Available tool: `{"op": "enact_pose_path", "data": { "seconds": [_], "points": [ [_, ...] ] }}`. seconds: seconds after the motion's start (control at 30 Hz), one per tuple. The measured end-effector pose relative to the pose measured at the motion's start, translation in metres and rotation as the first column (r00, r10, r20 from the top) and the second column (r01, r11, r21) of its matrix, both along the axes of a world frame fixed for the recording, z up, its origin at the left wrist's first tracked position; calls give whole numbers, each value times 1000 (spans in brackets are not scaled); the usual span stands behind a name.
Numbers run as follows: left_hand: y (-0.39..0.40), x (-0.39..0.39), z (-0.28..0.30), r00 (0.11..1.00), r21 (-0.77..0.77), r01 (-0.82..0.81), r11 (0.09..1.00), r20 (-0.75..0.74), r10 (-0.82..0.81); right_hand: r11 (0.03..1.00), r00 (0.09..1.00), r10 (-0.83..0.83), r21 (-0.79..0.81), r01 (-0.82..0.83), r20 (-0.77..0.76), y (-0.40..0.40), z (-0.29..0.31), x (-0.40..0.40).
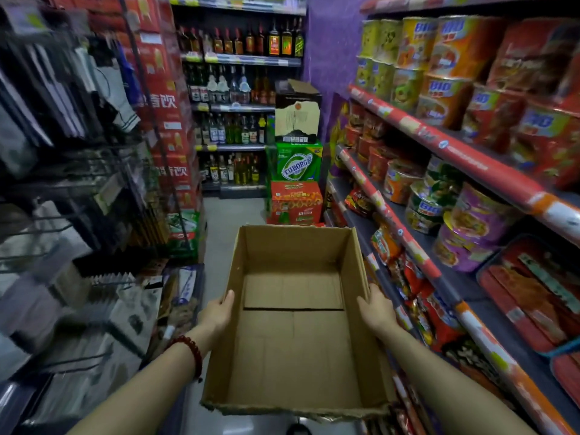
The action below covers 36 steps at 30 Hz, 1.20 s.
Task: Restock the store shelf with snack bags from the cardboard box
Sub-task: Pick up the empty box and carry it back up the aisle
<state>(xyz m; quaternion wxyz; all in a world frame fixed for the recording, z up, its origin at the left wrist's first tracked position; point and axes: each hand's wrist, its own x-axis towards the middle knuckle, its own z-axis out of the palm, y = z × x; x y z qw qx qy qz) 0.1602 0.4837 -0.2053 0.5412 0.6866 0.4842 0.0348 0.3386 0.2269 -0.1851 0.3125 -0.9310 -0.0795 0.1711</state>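
Note:
An open cardboard box point(295, 324) is held up in the aisle in front of me, and its inside shows only bare cardboard. My left hand point(218, 312) grips the box's left wall, with a red bead bracelet on that wrist. My right hand point(376, 309) grips the right wall. Snack bags point(417, 296) in red and orange wrappers lie packed on the lower shelf of the store shelf point(408, 243) at my right, just beside the box.
Noodle cups and bowls point(445, 196) fill the upper right shelves. Stacked beer cartons point(296, 183) stand at the aisle's far end beside a liquor shelf point(238, 98). A wire rack with hanging goods point(62, 183) lines the left. Grey floor point(232, 221) runs between.

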Motion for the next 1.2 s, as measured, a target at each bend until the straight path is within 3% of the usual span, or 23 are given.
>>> {"op": "enact_pose_path", "data": {
  "seconds": [0.53, 0.83, 1.2],
  "points": [
    [171, 241, 22, 986, 13, -167, 986, -10, 167, 994, 992, 108, 6, -108, 62, 193, 16, 261],
    [286, 381, 7, 998, 71, -49, 996, -32, 52, 1000, 997, 18, 5, -19, 78, 300, -4, 377],
    [377, 522, -12, 999, -20, 23, 1000, -48, -23, 991, 992, -124, 46, 123, 4, 376, -14, 497]
  ]
}}
